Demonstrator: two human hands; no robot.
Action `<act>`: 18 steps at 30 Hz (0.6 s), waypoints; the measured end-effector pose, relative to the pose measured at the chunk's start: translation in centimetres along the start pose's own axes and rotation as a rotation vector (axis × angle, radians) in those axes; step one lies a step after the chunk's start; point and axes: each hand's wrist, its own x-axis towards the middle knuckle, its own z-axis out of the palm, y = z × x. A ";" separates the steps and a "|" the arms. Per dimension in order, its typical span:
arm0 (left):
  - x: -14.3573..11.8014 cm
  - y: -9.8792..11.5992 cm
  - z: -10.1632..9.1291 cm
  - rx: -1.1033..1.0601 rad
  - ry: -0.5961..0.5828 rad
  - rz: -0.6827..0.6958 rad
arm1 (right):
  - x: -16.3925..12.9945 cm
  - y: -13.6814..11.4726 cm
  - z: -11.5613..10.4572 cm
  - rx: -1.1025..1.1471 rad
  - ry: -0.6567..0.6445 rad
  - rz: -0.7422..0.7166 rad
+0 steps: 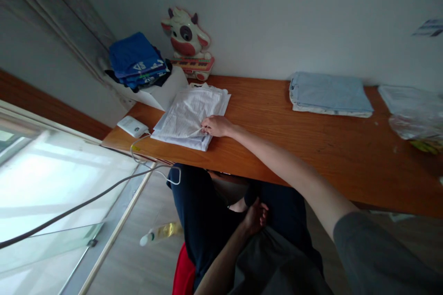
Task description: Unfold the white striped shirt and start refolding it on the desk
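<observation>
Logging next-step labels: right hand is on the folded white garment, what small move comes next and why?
Probably slide the white folded garment back from the desk edge. The right hand pinches its near right corner, and that near edge lies close to the desk front, beside the white adapter. The left hand rests in the lap, so a one-handed nudge looks likeliest.

Right arm (pixel 294 170) outstretched, left hand (pixel 256 216) in lap.

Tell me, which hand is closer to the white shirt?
Right. The right hand rests on the white shirt at its near edge. The left hand is down in the lap, below the table.
</observation>
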 end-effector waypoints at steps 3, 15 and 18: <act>-0.5 0.2 0.1 0.001 0.003 0.007 | 1.3 0.5 -2.3 0.142 0.237 0.097; -0.5 0.1 0.3 0.029 0.030 0.014 | -18.4 0.6 -17.1 0.264 0.481 0.089; -0.1 -0.1 0.2 0.027 0.033 -0.001 | -25.4 2.0 -16.6 0.302 0.224 0.193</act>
